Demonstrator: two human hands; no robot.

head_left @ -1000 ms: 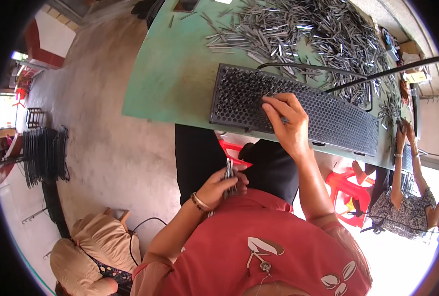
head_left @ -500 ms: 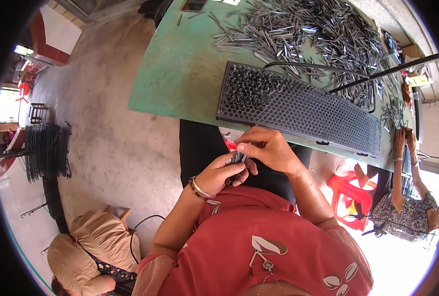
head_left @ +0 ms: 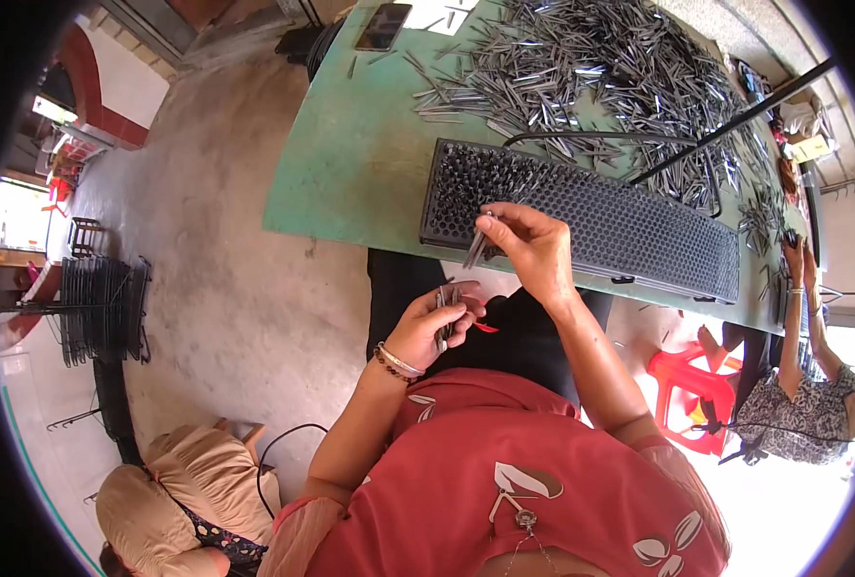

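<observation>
My left hand point(head_left: 434, 322) is closed round a small bunch of thin dark metal strips point(head_left: 444, 319), held above my lap. My right hand point(head_left: 535, 252) pinches a few more metal strips point(head_left: 476, 248) between thumb and fingers, at the near edge of a long black tray full of round holes point(head_left: 629, 226). At the tray's left end, many strips point(head_left: 485, 176) stand upright in the holes; the holes toward the right show no strips. How many strips each hand holds, I cannot make out.
Loose metal strips point(head_left: 629, 67) lie in a big heap on the green table point(head_left: 336, 163). A black bar point(head_left: 735, 125) slants over the tray. A phone point(head_left: 383, 27) lies at the far left. One person point(head_left: 788, 413) works at right, another point(head_left: 182, 490) sits at lower left, near a red stool point(head_left: 692, 394).
My hands have come apart. The right one has moved up to the tray with some strips; the left has stayed low with the rest of the bunch.
</observation>
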